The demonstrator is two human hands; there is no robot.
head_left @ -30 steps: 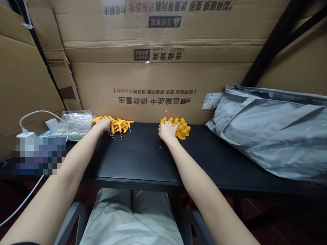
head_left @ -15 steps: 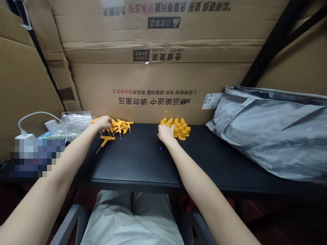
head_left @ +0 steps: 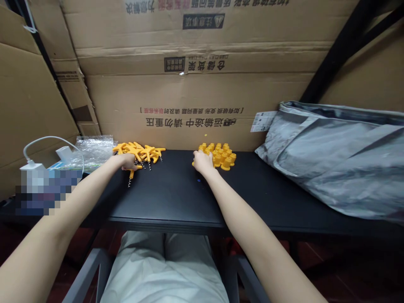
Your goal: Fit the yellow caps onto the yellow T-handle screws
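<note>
My left hand (head_left: 128, 161) is closed on the handle of a corkscrew (head_left: 131, 174) with a yellow T-shaped grip, its metal spiral pointing down toward the black table. Just behind that hand lies a pile of similar yellow corkscrews (head_left: 150, 152), their spirals jutting out at the front. My right hand (head_left: 203, 161) is at the left edge of a cluster of yellow flanged plastic caps (head_left: 226, 162), which stand upright. Its fingers are closed around one cap (head_left: 193, 163), of which only a sliver shows; the rest is hidden by the hand.
A cardboard sheet (head_left: 189, 92) rises behind the black table (head_left: 167, 198). At the right lies a large grey bag (head_left: 334, 164). On the left are a white charger (head_left: 33, 172) with its cable and some clear bubble wrap (head_left: 94, 151). A small blue spot (head_left: 198, 180) marks the tabletop.
My left hand has come down from the pile to the front corkscrew and gripped it; that corkscrew has swung more upright. My right hand has shifted slightly left, its fingers now around a cap.
</note>
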